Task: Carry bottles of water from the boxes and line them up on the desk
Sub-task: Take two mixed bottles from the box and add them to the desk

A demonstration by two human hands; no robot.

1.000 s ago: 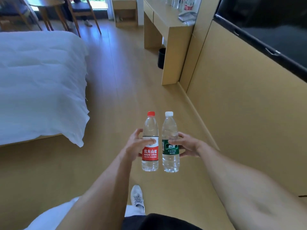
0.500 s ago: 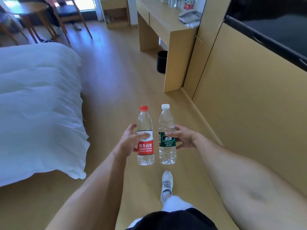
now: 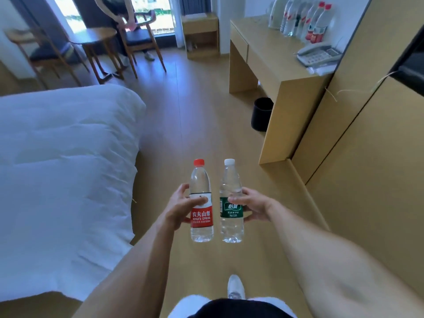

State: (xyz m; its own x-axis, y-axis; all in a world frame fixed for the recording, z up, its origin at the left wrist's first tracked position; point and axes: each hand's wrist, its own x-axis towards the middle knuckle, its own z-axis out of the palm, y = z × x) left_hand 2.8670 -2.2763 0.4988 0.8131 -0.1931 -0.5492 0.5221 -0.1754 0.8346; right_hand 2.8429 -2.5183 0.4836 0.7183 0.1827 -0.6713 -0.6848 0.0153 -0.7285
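Observation:
My left hand [image 3: 181, 207] grips a clear bottle with a red cap and red label [image 3: 201, 222], held upright. Beside it, my right hand [image 3: 251, 206] grips a clear bottle with a white cap and green label [image 3: 231, 223], also upright. The two bottles almost touch in front of me, above the wooden floor. The wooden desk [image 3: 273, 49] stands ahead on the right. Several water bottles [image 3: 305, 21] stand in a row at its far end by the wall. No boxes are in view.
A white bed [image 3: 64, 175] fills the left. A telephone [image 3: 317, 56] lies on the desk and a black bin [image 3: 261, 113] stands under it. Wooden wall panels run along the right. A round table, chairs and a person [image 3: 114, 10] are by the window.
The view has moved forward along the floor and tilted up, so the desk and its row of bottles are nearer and fully visible. Both hands keep the same hold on the bottles.

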